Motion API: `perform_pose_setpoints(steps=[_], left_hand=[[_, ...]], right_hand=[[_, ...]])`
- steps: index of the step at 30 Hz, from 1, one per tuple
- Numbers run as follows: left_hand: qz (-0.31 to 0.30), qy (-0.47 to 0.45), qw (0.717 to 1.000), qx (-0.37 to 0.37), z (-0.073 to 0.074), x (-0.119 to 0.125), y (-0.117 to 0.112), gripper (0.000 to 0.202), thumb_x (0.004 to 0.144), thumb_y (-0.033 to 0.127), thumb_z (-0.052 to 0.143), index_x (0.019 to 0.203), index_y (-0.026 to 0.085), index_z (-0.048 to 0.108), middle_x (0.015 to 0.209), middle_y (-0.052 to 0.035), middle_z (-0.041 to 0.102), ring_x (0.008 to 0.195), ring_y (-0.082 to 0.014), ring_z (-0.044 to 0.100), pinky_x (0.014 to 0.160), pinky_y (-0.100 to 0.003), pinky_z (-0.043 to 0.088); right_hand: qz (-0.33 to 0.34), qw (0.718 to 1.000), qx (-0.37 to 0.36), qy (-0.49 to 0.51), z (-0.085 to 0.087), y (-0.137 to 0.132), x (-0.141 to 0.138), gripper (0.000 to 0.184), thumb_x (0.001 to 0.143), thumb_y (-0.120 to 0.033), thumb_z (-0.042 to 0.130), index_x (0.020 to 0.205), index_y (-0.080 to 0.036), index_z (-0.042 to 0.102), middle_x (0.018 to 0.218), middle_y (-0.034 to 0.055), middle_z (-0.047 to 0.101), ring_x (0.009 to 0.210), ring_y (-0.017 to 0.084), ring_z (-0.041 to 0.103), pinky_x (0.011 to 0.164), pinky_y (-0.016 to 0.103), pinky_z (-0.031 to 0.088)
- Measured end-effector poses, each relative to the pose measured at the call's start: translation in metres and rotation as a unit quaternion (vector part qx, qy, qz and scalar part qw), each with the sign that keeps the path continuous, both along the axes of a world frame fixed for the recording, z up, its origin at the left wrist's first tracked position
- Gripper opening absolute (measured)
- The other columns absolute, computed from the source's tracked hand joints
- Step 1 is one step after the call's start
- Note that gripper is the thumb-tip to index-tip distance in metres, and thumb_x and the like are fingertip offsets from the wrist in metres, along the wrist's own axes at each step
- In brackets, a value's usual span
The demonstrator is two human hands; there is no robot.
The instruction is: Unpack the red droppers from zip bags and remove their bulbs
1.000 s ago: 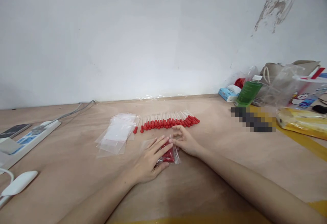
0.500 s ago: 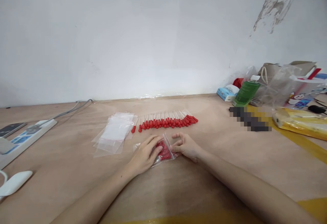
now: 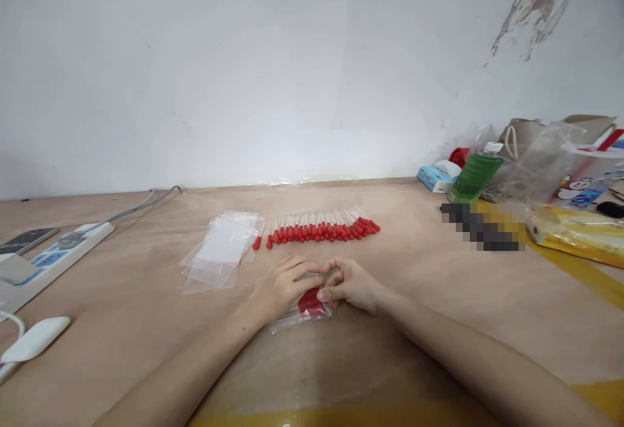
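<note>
The bag [image 3: 308, 310] lies on the table [image 3: 419, 238], long axis seemingly left to right, partly under the arched left hand [image 3: 284, 286] — grip unclear — its right end pinched by the equally near right hand [image 3: 353, 285].

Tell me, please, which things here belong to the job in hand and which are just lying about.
Probably in use: bag with red contents, red-tipped droppers, pile of clear bags.

Probably lying about: power strip, phone, green bottle, tissue pack, yellow packet.
</note>
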State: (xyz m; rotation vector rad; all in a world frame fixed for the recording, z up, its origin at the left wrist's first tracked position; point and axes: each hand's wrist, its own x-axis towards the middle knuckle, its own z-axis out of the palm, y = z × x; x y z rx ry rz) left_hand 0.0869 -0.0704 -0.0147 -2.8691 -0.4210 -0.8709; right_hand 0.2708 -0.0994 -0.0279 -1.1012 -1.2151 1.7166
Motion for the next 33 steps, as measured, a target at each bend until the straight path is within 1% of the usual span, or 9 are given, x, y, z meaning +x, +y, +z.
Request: perform_pose_setpoints(steps=[5, 7, 11, 14, 18, 22, 26, 30, 33], left_hand=[[0.008, 0.014, 0.999, -0.048, 0.001, 0.0, 0.0, 0.014, 0.088, 0.016, 0.044, 0.085, 0.017, 0.058, 0.102, -0.0052, 0.062, 0.097, -0.0174, 0.053, 0.084, -0.033, 0.043], [0.019, 0.022, 0.997, -0.067, 0.001, -0.001, 0.0, 0.015, 0.088, 0.017, 0.043, 0.084, 0.017, 0.057, 0.099, -0.0051, 0.063, 0.097, -0.0176, 0.053, 0.085, -0.034, 0.042], [0.064, 0.017, 0.988, -0.141, -0.002, -0.004, -0.001, 0.016, 0.089, 0.019, 0.041, 0.087, 0.016, 0.057, 0.09, -0.0053, 0.061, 0.087, -0.0156, 0.055, 0.078, -0.03, 0.045], [0.068, 0.017, 0.981, -0.183, -0.005, -0.006, 0.0, 0.018, 0.089, 0.019, 0.04, 0.093, 0.017, 0.057, 0.094, -0.0053, 0.06, 0.087, -0.0144, 0.055, 0.077, -0.028, 0.046], [0.033, 0.013, 0.987, -0.154, -0.01, -0.007, 0.003, 0.021, 0.088, 0.017, 0.041, 0.097, 0.02, 0.06, 0.103, -0.0058, 0.059, 0.092, -0.0156, 0.054, 0.08, -0.029, 0.045], [0.017, 0.013, 0.991, -0.129, -0.014, -0.007, 0.006, 0.021, 0.087, 0.017, 0.044, 0.098, 0.021, 0.062, 0.102, -0.0059, 0.061, 0.091, -0.0163, 0.054, 0.08, -0.031, 0.045], [-0.01, 0.0, 0.993, -0.114, -0.01, -0.006, 0.004, 0.022, 0.088, 0.016, 0.043, 0.098, 0.019, 0.062, 0.099, -0.0063, 0.062, 0.09, -0.0158, 0.055, 0.08, -0.03, 0.045], [-0.041, -0.002, 0.995, -0.093, -0.005, -0.005, 0.002, 0.023, 0.089, 0.019, 0.041, 0.097, 0.019, 0.063, 0.097, -0.006, 0.064, 0.091, -0.0152, 0.056, 0.081, -0.03, 0.046], [-0.05, 0.006, 0.996, -0.068, -0.006, -0.005, 0.002, 0.023, 0.09, 0.02, 0.04, 0.098, 0.019, 0.062, 0.098, -0.0061, 0.064, 0.095, -0.0154, 0.055, 0.082, -0.029, 0.046]], right_hand=[[0.045, 0.999, 0.019, 0.013, -0.001, -0.001, 0.001, 0.061, 0.048, -0.033, 0.08, 0.092, -0.016, 0.042, 0.053, -0.0058, 0.061, 0.045, 0.008, 0.054, 0.051, 0.022, 0.045], [0.053, 0.998, 0.019, 0.014, -0.002, 0.0, 0.002, 0.061, 0.049, -0.033, 0.079, 0.094, -0.016, 0.041, 0.055, -0.0054, 0.062, 0.045, 0.007, 0.054, 0.051, 0.022, 0.045], [0.062, 0.998, 0.0, 0.014, -0.004, 0.003, 0.005, 0.062, 0.051, -0.029, 0.078, 0.098, -0.016, 0.04, 0.058, -0.0048, 0.063, 0.047, 0.008, 0.056, 0.054, 0.023, 0.047], [0.069, 0.997, -0.018, 0.009, -0.003, 0.004, 0.007, 0.061, 0.053, -0.023, 0.074, 0.102, -0.015, 0.039, 0.059, -0.0039, 0.064, 0.047, 0.009, 0.057, 0.055, 0.025, 0.048], [0.073, 0.997, -0.028, 0.006, 0.001, 0.004, 0.007, 0.058, 0.053, -0.015, 0.069, 0.104, -0.013, 0.041, 0.059, -0.0026, 0.064, 0.047, 0.009, 0.057, 0.055, 0.025, 0.048], [0.081, 0.996, -0.033, 0.006, 0.005, 0.004, 0.007, 0.056, 0.051, -0.013, 0.067, 0.102, -0.013, 0.045, 0.059, -0.0025, 0.064, 0.048, 0.01, 0.057, 0.056, 0.025, 0.049], [0.065, 0.997, -0.043, -0.008, 0.008, 0.003, 0.005, 0.054, 0.049, -0.011, 0.066, 0.099, -0.012, 0.046, 0.057, -0.0023, 0.064, 0.049, 0.011, 0.058, 0.056, 0.025, 0.049], [0.038, 0.998, -0.044, -0.03, 0.008, 0.001, 0.002, 0.052, 0.046, -0.009, 0.067, 0.094, -0.014, 0.047, 0.052, -0.0047, 0.062, 0.046, 0.01, 0.056, 0.051, 0.022, 0.047], [0.026, 0.998, -0.039, -0.036, 0.006, 0.0, 0.0, 0.047, 0.047, -0.01, 0.068, 0.09, -0.015, 0.049, 0.051, -0.0056, 0.061, 0.044, 0.009, 0.054, 0.05, 0.021, 0.045]])
